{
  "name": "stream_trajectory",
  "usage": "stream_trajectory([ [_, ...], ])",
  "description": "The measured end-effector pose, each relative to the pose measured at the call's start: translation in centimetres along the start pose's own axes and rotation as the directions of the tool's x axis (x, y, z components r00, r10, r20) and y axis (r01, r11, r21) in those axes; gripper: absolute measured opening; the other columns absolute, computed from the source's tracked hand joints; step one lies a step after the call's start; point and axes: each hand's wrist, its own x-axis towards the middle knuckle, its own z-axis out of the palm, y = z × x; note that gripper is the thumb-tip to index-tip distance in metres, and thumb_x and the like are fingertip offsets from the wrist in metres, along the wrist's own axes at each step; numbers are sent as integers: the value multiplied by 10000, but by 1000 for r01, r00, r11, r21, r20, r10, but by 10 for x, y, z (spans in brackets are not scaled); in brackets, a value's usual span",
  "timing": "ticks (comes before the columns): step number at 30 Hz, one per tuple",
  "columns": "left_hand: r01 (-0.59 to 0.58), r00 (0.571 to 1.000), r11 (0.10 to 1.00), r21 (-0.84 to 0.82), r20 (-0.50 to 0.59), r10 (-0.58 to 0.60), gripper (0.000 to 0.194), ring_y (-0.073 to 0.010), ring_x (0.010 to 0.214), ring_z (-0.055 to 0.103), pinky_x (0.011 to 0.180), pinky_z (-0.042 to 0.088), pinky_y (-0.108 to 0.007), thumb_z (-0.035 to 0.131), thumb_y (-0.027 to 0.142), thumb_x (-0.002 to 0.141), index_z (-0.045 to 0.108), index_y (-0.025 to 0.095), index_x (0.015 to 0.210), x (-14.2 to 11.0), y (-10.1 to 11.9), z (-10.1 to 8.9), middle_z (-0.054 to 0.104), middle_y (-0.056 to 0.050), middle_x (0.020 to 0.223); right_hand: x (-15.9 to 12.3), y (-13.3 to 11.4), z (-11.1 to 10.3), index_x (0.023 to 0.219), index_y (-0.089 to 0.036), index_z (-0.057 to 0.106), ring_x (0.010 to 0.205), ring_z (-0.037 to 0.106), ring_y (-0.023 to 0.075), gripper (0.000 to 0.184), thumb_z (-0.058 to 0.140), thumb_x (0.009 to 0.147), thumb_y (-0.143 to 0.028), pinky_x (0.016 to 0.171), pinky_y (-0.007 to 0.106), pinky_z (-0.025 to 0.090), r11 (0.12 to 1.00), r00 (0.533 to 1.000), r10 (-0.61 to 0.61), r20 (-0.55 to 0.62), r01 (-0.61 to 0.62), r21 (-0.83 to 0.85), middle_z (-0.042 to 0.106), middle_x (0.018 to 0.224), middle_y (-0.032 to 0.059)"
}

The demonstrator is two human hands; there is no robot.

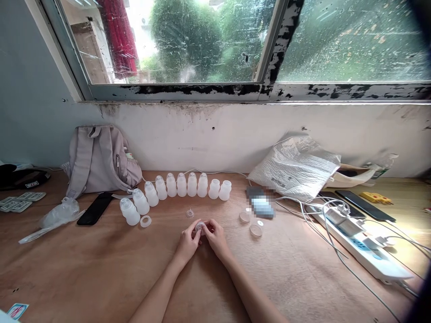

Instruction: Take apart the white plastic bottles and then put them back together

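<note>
My left hand (188,242) and my right hand (215,237) meet low over the table, fingers pinched on a small translucent round bottle part (200,225). The fingers cover much of it. Just beyond them a clear bottle nipple (190,213) stands on the wood. A curved row of frosted white baby bottles (182,185) runs behind, most with clear domed tops. At its right end, two bottles (225,191) have open necks. A white collar ring (146,221) lies beside the left end of the row. Clear round caps (256,229) lie right of my hands.
A backpack (101,161), black phone (95,209) and plastic bag (62,213) occupy the left. On the right are a silver pouch (294,166), another phone (363,205) and a power strip (363,246) with tangled white cables. Wall and window rise behind the wooden table (101,273).
</note>
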Motion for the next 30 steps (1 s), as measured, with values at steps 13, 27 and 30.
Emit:
stream_trajectory([
  [13,-55,994,995,82,-93,62,442,-140,683,583,688,487,-284,404,217,795,409,220,1237,4,-10,0,623,-49,924,0,3,3,812,-165,579,561,526,128,163,502,717,-273,540,240,423,998,994,-52,99,50,25,608,707,26],
  [27,-189,977,940,285,-45,210,489,-159,873,554,807,445,-308,359,108,780,379,231,1252,-1,-3,5,574,-67,969,0,7,8,614,-187,448,525,459,114,35,462,645,-180,509,222,356,998,1000,-19,-17,18,-53,532,580,-18],
  [30,-200,972,940,275,-62,225,434,-169,956,535,847,425,-317,372,124,780,427,213,1202,-2,-1,5,561,-73,1056,1,7,7,605,-189,439,524,450,112,35,460,630,-176,503,217,340,998,1000,-3,-24,1,-56,519,567,-27],
])
